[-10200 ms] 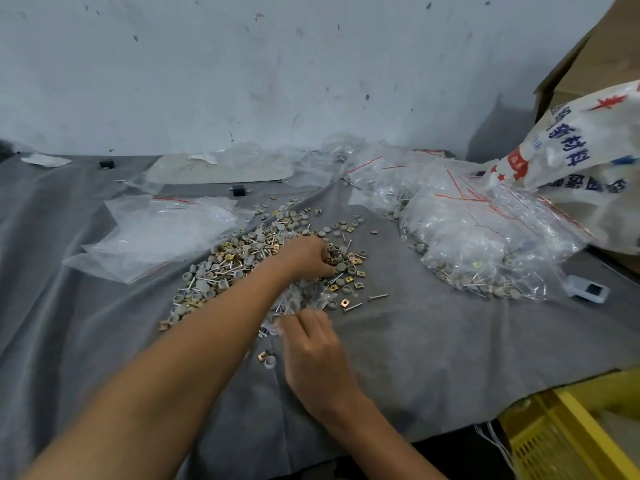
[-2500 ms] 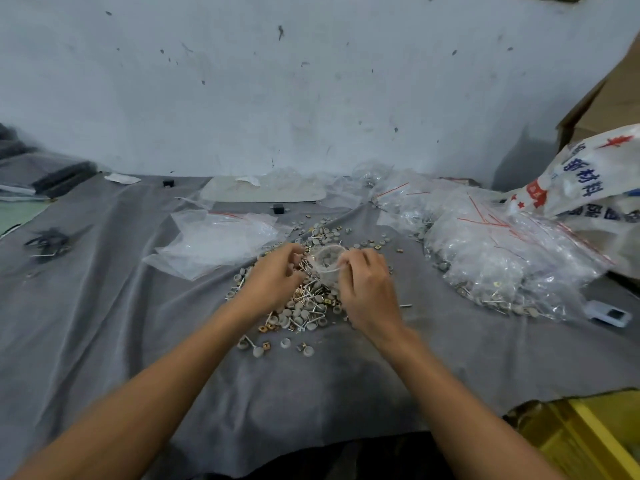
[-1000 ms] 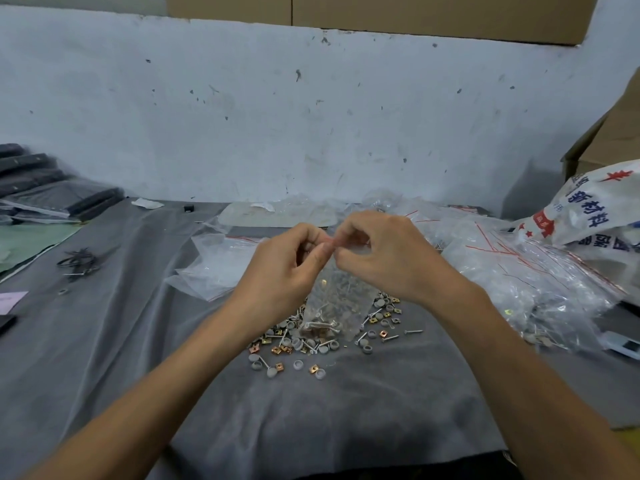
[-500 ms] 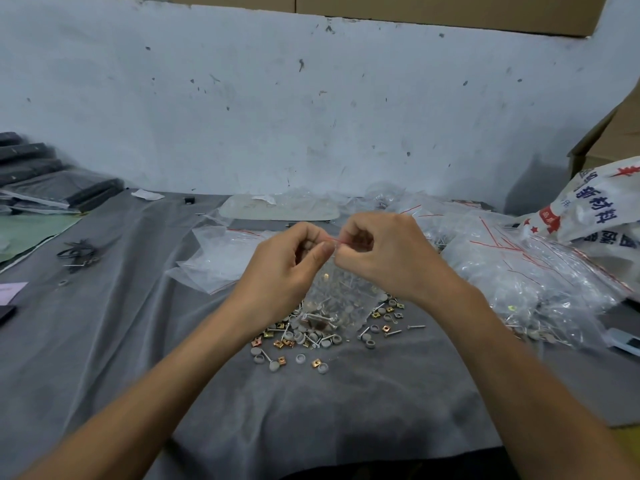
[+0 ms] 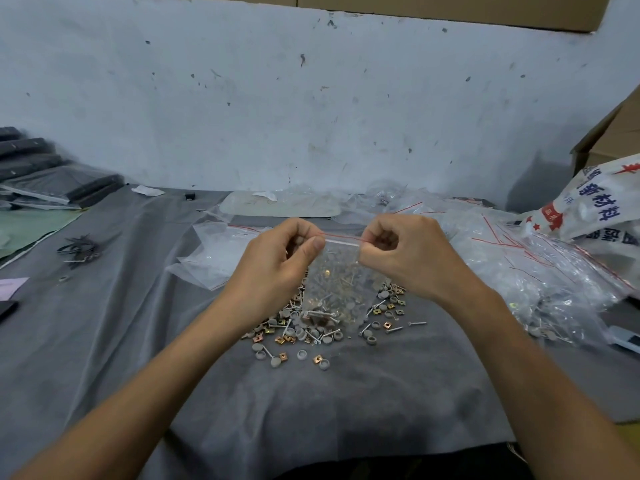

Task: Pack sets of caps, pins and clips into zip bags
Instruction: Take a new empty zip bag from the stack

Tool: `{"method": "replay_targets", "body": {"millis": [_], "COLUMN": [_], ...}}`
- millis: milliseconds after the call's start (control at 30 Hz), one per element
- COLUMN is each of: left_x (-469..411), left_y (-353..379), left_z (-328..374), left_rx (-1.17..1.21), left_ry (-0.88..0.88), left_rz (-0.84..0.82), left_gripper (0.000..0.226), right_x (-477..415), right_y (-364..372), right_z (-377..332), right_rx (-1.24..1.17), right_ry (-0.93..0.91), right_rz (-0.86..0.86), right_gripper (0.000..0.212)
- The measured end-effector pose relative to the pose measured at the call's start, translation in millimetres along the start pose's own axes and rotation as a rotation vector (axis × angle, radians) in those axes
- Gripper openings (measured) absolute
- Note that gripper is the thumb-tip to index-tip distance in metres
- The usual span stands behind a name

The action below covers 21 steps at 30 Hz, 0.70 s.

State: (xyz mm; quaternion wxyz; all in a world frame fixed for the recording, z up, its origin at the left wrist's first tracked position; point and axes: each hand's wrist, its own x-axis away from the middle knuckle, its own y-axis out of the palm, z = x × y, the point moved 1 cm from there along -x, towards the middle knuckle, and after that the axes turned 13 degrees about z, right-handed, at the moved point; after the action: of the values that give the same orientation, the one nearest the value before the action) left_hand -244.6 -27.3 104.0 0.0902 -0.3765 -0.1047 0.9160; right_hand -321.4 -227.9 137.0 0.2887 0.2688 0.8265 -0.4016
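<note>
A small clear zip bag (image 5: 337, 289) with a red strip along its top hangs in the air above the table. Pins, caps and clips lie in its bottom. My left hand (image 5: 277, 268) pinches the bag's top left corner between thumb and fingers. My right hand (image 5: 405, 258) pinches the top right corner, so the zip edge is stretched straight between them. Below the bag a loose heap of grey caps, metal pins and brass clips (image 5: 322, 330) is spread on the grey cloth (image 5: 121, 341).
A pile of filled zip bags (image 5: 540, 271) lies at the right, with a printed white sack (image 5: 602, 202) and a cardboard box behind it. Empty zip bags (image 5: 214, 251) lie at the left of the heap. Dark flat packs (image 5: 41, 171) are stacked far left.
My hands have drawn apart along the bag's top edge, from nearly touching to holding its two corners, and the zip line now lies flat and straight between them.
</note>
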Motion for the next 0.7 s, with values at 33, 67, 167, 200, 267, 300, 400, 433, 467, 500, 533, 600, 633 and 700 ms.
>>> {"method": "replay_targets", "body": {"millis": [33, 67, 167, 200, 267, 300, 400, 433, 467, 500, 533, 600, 633, 700], "left_x": [0.3, 0.7, 1.1, 0.7, -0.2, -0.4, -0.7, -0.8, -0.9, -0.9, -1.1, -1.2, -0.9, 0.9], "left_y": [-0.9, -1.2, -2.7, -3.3, -4.6, -4.8, -3.5, -3.2, -3.2, -3.2, -3.3, -2.6, -1.9, 0.0], "left_z": [-0.6, -1.2, -4.0, -5.3, -7.0, -7.2, -6.6, -6.7, -7.0, -7.2, -7.4, -7.7, -8.1, -9.9], "left_rx": [-0.001, -0.004, -0.015, -0.022, -0.037, -0.041, -0.029, -0.025, -0.025, -0.025, -0.022, -0.016, -0.018, -0.029], "left_ry": [0.000, 0.000, -0.017, -0.026, -0.032, -0.029, -0.027, -0.029, -0.032, -0.035, -0.039, -0.046, -0.046, -0.036], "left_rz": [0.000, 0.000, 0.019, 0.026, 0.033, 0.032, 0.037, 0.041, 0.044, 0.044, 0.044, 0.044, 0.044, 0.039], "left_gripper": [0.009, 0.009, 0.009, 0.009, 0.009, 0.009, 0.010, 0.010, 0.010, 0.011, 0.011, 0.011, 0.010, 0.010], "right_x": [0.4, 0.8, 1.7, 1.9, 1.9, 2.1, 1.9, 1.7, 1.5, 1.7, 2.1, 3.3, 4.4, 8.0], "right_y": [-1.1, -1.6, -3.2, -4.1, -6.1, -6.9, -9.2, -10.2, -10.8, -11.5, -11.9, -12.9, -13.4, -13.0], "right_z": [1.9, 3.2, 6.1, 7.7, 10.7, 12.1, 15.3, 16.2, 17.4, 18.6, 19.6, 21.8, 22.8, 24.3], "right_rx": [0.005, 0.006, -0.015, -0.021, -0.024, -0.023, -0.020, -0.016, -0.012, -0.010, -0.007, 0.002, 0.004, -0.008], "right_ry": [-0.001, -0.001, 0.021, 0.034, 0.048, 0.051, 0.056, 0.056, 0.056, 0.055, 0.052, 0.049, 0.054, 0.074], "right_rz": [0.003, 0.006, 0.015, 0.017, 0.022, 0.026, 0.039, 0.042, 0.042, 0.042, 0.044, 0.049, 0.048, 0.044], "right_gripper": [0.007, 0.009, 0.019, 0.020, 0.020, 0.020, 0.020, 0.020, 0.021, 0.021, 0.020, 0.020, 0.020, 0.020]}}
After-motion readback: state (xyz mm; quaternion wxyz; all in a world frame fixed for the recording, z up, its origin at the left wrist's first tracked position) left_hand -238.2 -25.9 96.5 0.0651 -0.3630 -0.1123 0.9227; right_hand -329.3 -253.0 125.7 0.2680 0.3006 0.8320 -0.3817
